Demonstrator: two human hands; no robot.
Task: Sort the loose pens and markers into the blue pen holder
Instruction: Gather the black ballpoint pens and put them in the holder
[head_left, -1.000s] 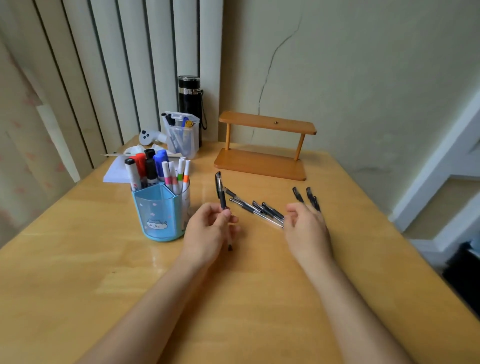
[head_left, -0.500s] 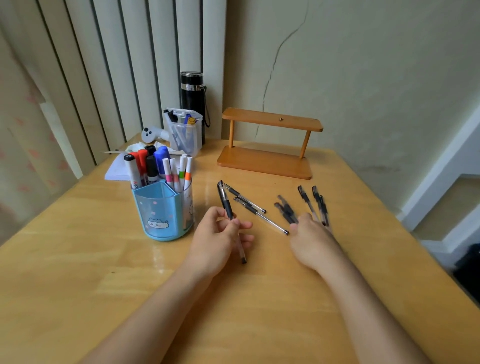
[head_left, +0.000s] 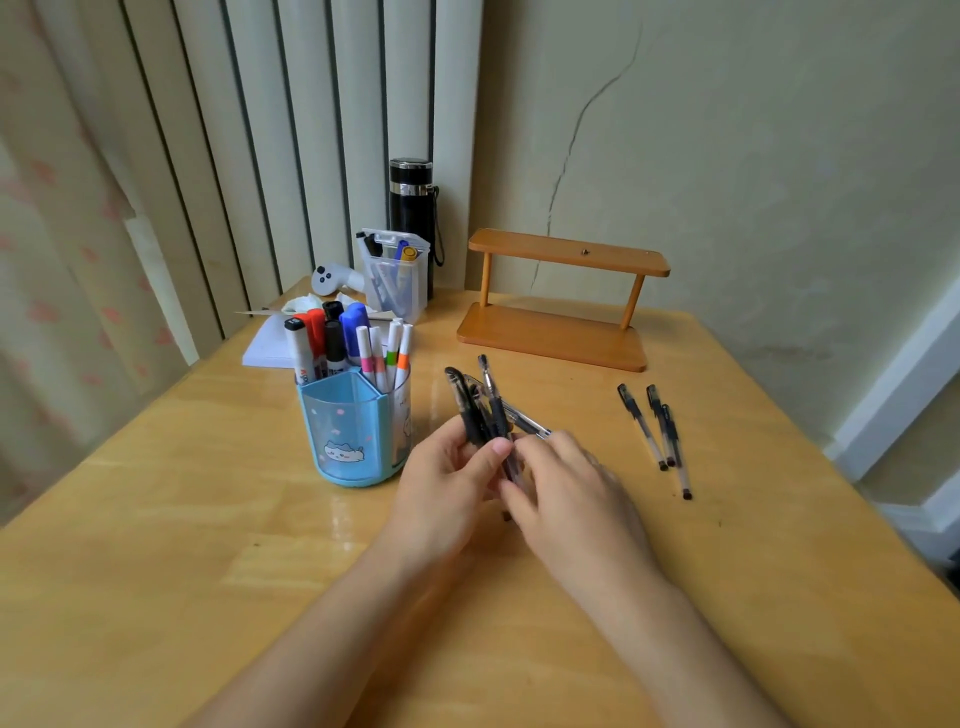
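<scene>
The blue pen holder stands left of centre on the wooden table, with thick markers in its back compartments and thin white markers on its right; the front compartment looks empty. My left hand grips a bunch of black pens, pointing up just right of the holder. My right hand presses against the same bunch from the right, fingers on the pens' lower parts. Three loose black pens lie on the table further right.
A wooden two-tier stand sits behind the pens. A clear pen box, a black flask, a white controller and a notepad crowd the back left corner. The table's right edge runs close to the loose pens.
My right hand swept the middle pens leftward and brought them to my left hand, which held one pen and now holds a bunch. Three pens stay on the right.
</scene>
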